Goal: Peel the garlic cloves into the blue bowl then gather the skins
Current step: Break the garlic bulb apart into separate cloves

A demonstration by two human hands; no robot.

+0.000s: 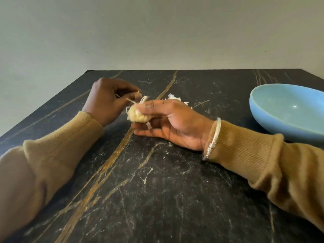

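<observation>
1. Head view: nearest us, our left sleeve (52, 155) and right sleeve (263, 155), both tan knit, reach in over the black table (157, 190) with its gold veins.
2. Left of the blue bowl (287, 109), our right hand (177, 123) rests on its outer edge, with a silver bangle (214, 135) at the wrist. Its thumb and fingers curl round the garlic bulb (137, 115) and hold it just above the table.
3. Further left of the bowl, just beside the bulb, our left hand (105, 99) has its fingers curled and pinches a small pale piece (138, 92) at the fingertips. We cannot tell whether it is clove or skin.
4. Also left of the bowl, a few white skins (173, 98) lie on the table just behind the right hand.
5. The bowl itself stands upright on the table, well apart from the bulb and cut off by the right edge of the view.
6. Behind the bowl, the table's far edge meets a plain pale wall (157, 32).
</observation>
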